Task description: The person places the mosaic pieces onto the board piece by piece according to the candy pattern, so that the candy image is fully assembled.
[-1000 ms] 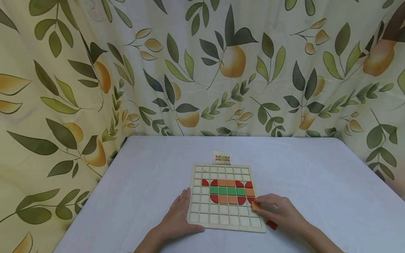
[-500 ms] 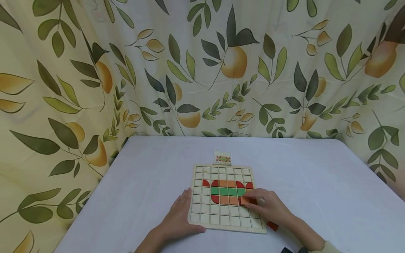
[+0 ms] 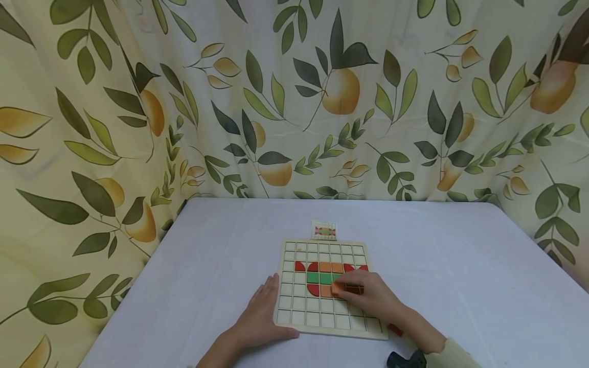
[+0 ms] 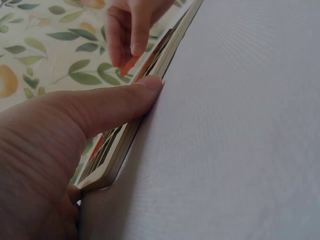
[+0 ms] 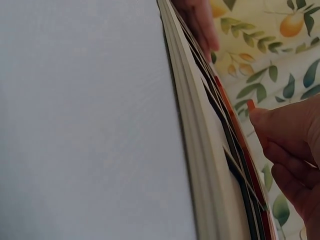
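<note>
A square wooden grid board (image 3: 313,320) lies on the table with red, orange and green tiles across its middle rows. My left hand (image 3: 259,314) rests at its near left corner, fingers straight along the left edge. In the left wrist view, the left thumb (image 4: 122,104) presses the board's near edge. My right hand (image 3: 375,296) is over the board's right half, pinching an orange square tile (image 3: 338,289) between thumb and fingers. The left wrist view shows this tile (image 4: 129,66) tilted above the board. The right hand hides the pattern's right end.
A small pattern card (image 3: 324,230) stands behind the board's far edge. A red tile (image 3: 395,329) lies on the white cloth (image 3: 442,266) beside the near right corner, partly under the right wrist. A leaf-and-fruit curtain (image 3: 294,102) hangs behind the table.
My right hand has moved left over the board with the orange tile, from the right edge to the pattern's lower row. The left hand and board have stayed in place.
</note>
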The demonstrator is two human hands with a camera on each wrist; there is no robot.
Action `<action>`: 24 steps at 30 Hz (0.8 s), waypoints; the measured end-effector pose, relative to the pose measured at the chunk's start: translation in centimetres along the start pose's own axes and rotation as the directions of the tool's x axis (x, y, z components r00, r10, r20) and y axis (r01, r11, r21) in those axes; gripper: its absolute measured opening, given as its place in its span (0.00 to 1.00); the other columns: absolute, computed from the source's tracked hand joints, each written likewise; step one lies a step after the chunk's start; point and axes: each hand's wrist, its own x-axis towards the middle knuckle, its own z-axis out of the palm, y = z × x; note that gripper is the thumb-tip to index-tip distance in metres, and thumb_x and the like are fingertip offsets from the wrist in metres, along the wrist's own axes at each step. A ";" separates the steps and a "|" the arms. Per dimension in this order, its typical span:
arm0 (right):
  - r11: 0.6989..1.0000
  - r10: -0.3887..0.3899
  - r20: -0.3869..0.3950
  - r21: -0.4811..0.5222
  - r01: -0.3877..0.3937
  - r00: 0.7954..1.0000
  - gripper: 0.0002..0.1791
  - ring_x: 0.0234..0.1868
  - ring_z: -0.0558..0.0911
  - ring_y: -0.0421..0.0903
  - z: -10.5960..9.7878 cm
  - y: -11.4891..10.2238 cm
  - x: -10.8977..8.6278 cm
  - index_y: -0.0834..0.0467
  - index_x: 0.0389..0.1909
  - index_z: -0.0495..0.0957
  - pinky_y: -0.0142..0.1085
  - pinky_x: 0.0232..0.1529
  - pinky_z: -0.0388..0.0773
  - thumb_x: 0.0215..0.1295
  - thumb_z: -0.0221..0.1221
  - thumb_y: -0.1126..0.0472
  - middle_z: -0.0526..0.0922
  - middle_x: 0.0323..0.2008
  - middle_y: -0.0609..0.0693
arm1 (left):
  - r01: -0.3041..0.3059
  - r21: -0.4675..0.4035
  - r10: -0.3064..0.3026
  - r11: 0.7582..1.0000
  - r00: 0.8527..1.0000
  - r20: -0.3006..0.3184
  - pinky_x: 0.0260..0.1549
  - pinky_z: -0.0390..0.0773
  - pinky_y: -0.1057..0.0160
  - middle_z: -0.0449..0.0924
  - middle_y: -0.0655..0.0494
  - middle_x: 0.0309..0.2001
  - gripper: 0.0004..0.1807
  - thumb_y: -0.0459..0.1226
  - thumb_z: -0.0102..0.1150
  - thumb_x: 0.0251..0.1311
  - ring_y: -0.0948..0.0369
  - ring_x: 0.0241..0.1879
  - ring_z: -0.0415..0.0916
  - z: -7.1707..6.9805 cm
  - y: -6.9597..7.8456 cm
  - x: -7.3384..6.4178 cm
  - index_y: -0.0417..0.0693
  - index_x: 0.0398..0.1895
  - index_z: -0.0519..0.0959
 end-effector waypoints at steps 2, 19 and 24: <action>1.000 -0.015 -0.001 -0.008 0.015 1.000 0.13 0.40 0.79 0.38 0.3 0.0 0.3 0.55 0.41 0.83 0.35 0.40 0.77 0.55 0.65 0.57 0.82 0.38 0.39 | 0.002 0.004 -0.002 1.000 1.000 0.003 0.64 0.44 0.49 0.43 0.46 0.71 0.68 0.69 0.62 0.32 0.54 0.70 0.38 0.0 0.0 0.0 0.39 0.71 0.43; 0.996 -0.073 0.038 0.049 0.072 0.997 0.11 0.42 0.78 0.37 2.5 -1.7 3.4 0.52 0.41 0.82 0.36 0.44 0.76 0.57 0.64 0.58 0.81 0.38 0.37 | -0.041 0.003 0.041 0.999 0.999 0.003 0.64 0.44 0.49 0.42 0.46 0.71 0.68 0.69 0.60 0.35 0.53 0.70 0.37 -0.1 -0.1 0.0 0.37 0.71 0.42; 0.995 -0.061 0.061 0.080 0.056 0.996 0.12 0.42 0.77 0.36 3.2 -1.8 4.3 0.52 0.42 0.82 0.36 0.47 0.75 0.57 0.63 0.58 0.81 0.38 0.36 | -0.042 0.004 0.042 0.999 0.999 0.006 0.64 0.44 0.49 0.42 0.46 0.71 0.68 0.70 0.60 0.35 0.53 0.70 0.37 -0.2 -0.1 -0.1 0.37 0.71 0.42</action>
